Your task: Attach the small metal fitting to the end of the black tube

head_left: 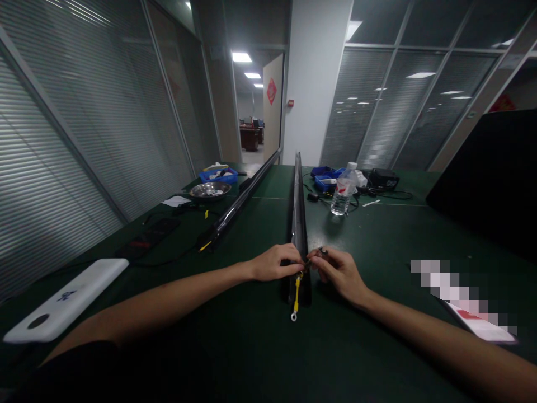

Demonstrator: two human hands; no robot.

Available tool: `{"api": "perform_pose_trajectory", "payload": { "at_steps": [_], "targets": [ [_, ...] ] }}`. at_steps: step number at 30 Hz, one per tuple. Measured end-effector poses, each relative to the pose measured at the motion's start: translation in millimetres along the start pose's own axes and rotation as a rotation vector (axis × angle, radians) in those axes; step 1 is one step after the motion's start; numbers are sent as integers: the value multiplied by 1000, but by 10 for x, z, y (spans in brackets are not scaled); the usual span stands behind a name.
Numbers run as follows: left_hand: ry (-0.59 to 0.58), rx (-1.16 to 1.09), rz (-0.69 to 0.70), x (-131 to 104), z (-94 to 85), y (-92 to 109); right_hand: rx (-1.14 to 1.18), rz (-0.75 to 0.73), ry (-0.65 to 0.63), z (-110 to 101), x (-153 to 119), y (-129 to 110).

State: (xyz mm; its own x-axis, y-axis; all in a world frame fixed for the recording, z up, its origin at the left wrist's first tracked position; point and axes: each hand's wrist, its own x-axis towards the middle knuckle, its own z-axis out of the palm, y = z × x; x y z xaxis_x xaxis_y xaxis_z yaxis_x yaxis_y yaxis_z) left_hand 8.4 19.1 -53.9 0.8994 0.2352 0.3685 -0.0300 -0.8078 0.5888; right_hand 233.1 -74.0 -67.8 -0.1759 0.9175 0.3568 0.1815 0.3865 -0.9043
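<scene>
A long dark channel-shaped bar (pixel 298 218) lies lengthwise on the green table, pointing away from me. At its near end, a short yellow wire (pixel 297 295) with a metal ring terminal hangs out toward me. My left hand (pixel 280 262) comes from the left, its thumb and fingers closed at the bar's near end, just above the yellow wire. My right hand (pixel 339 273) is on the bar's right side, fingertips pinched close to the left ones. Both hands meet at a small dark part, too small to name. A second dark bar (pixel 239 206) lies to the left, a yellow piece at its near end.
On the green table (pixel 251 347) are a white case (pixel 67 299) and dark phone at left, a metal bowl (pixel 210 191) and blue tray (pixel 218 176) farther back. A water bottle (pixel 343 190), blue bins (pixel 325 182) and cables stand back right. A phone (pixel 478 318) lies right, below a black screen (pixel 495 179).
</scene>
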Motion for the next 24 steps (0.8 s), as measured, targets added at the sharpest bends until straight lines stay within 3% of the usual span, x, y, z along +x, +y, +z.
{"api": "perform_pose_trajectory", "payload": {
  "at_steps": [14, 24],
  "targets": [
    [-10, 6, -4, -9, 5, -37, -66, -50, -15, -2, 15, -23],
    [-28, -3, -16, 7, -13, -12, -15, 1, -14, 10, 8, -14]
  ]
}}
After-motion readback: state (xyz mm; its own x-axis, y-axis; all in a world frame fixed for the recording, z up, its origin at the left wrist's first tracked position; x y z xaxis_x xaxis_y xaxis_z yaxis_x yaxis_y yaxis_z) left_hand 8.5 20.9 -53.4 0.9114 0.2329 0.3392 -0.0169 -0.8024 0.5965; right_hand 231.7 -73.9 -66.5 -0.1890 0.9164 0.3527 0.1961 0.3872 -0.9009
